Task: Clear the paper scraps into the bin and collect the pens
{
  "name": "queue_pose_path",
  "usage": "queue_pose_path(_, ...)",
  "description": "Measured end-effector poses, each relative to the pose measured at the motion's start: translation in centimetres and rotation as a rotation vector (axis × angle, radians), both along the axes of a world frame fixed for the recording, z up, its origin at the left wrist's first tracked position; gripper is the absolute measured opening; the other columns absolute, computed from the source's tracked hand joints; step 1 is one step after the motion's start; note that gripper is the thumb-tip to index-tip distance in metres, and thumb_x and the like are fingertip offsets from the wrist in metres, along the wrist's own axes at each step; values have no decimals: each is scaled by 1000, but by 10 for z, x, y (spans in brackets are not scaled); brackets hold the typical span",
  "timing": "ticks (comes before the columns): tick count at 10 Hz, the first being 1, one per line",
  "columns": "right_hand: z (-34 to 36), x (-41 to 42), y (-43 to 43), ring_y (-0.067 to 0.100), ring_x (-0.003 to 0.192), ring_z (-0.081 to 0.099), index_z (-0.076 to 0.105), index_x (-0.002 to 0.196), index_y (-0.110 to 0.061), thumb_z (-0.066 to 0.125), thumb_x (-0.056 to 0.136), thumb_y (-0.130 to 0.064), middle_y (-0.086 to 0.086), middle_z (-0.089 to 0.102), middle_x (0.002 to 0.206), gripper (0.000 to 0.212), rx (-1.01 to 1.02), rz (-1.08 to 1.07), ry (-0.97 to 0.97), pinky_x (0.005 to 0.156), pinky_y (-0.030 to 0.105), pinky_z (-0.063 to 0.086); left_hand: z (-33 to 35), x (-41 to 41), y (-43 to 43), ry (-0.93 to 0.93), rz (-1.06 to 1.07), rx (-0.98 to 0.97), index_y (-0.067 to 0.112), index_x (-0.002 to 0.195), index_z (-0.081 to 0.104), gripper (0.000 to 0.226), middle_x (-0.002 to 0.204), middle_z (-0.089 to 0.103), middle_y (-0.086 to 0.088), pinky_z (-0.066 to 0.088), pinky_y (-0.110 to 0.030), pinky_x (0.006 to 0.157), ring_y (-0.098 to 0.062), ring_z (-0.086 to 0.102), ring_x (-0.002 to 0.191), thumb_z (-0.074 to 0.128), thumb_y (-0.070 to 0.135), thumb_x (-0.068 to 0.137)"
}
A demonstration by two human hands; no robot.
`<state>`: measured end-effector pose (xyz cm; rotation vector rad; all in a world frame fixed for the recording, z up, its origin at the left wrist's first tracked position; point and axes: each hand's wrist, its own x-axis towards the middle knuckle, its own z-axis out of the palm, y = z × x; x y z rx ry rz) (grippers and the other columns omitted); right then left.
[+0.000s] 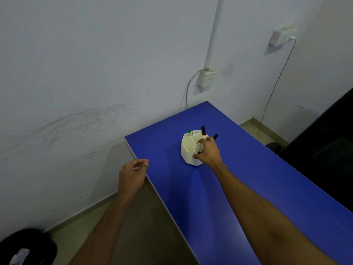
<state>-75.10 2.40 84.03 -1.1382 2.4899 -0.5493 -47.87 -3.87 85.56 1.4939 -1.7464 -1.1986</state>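
While the blue table (248,188) is filling most of my view, I am taking it as my landmark. Off its near-left corner, down on the floor, the black bin (28,247) is sitting with something pale and crumpled inside, likely paper scraps (20,254). Toward the table's far end, the white pen holder (188,150) is standing upright on the blue top. My right hand (208,151) is reaching over the holder's right side, fingers curled around a dark pen (215,136) whose cap is sticking out beyond the knuckles. My left hand (132,174) is hovering just off the table's left edge, loosely curled; I cannot tell whether it is gripping anything. In the holder's far compartments, a black-capped marker (203,131) and a green-capped marker (189,132) are standing.
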Motion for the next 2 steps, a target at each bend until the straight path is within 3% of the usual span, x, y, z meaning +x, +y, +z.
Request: queue_pose_path(2,-6,-23,-13,30,119,53,52,127,-14,88,65,-29,10,39,139,74,38,-7,-10,95,41,50,1,-7,-3,-23,30,-10,14,112,69,26,108,70,-6,54,-42,91,-22,65,101,59,29,93)
